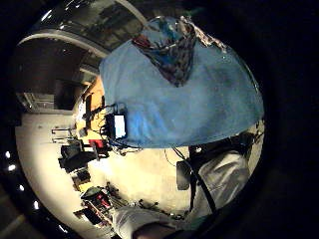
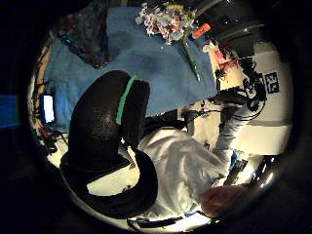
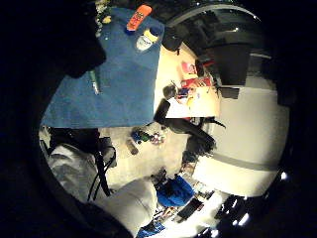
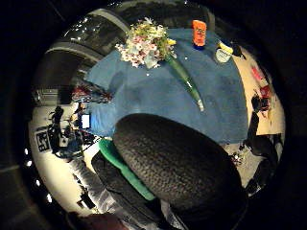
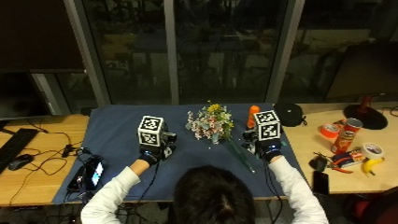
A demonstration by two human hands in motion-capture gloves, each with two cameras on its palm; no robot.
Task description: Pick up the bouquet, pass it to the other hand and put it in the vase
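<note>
The bouquet (image 5: 211, 123) of small pale and yellow flowers lies on the blue cloth (image 5: 118, 135), its green stems (image 5: 239, 156) pointing toward the person. It also shows in the right thumb side view as the bouquet (image 4: 146, 43). My left hand (image 5: 154, 151) hovers left of the bouquet, its fingers (image 2: 107, 117) loosely curled and holding nothing. My right hand (image 5: 266, 148) hovers just right of the stems, also holding nothing, with one finger (image 4: 177, 163) filling its palm view. A patterned vase (image 1: 169, 52) lies on the cloth near my left hand; the outside view does not show it.
An orange bottle (image 5: 252, 114) and a white jar (image 4: 222, 53) stand behind my right hand, with a black round pouch (image 5: 290, 113) beside them. A phone (image 5: 95, 171) lies at the cloth's left edge. A chips can (image 5: 351, 133), tape and a banana sit at the far right.
</note>
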